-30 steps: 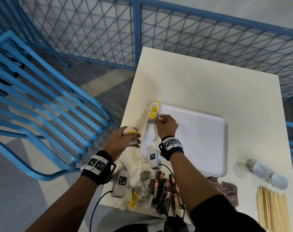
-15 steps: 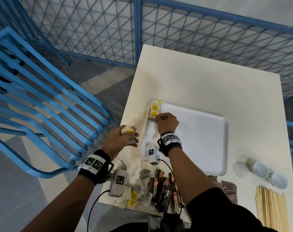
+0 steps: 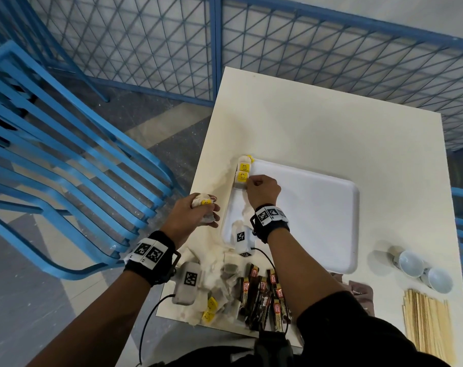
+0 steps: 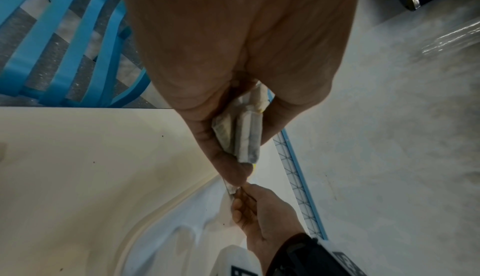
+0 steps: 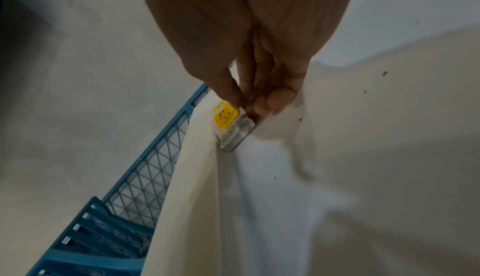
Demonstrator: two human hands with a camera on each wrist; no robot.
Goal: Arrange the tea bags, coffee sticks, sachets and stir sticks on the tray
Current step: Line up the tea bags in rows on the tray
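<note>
- Tea bags [image 3: 243, 172] now form a short overlapping row along the tray's [image 3: 317, 207] far-left edge; your right hand [image 3: 262, 190] has nudged forward, pinching the nearest one.
- Your left hand [image 3: 192, 215] stays clamped around a spare bundle [image 4: 240, 134] beside the tray, so the row continues.

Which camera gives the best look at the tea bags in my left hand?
Left wrist: the tea bags fill the middle, gripped by the left hand. The head view shows only a small bundle; the right wrist misses them.

No readable text, tea bags' yellow tags [image 3: 244, 167] and coffee sticks [image 3: 262, 295] print too blurred
</note>
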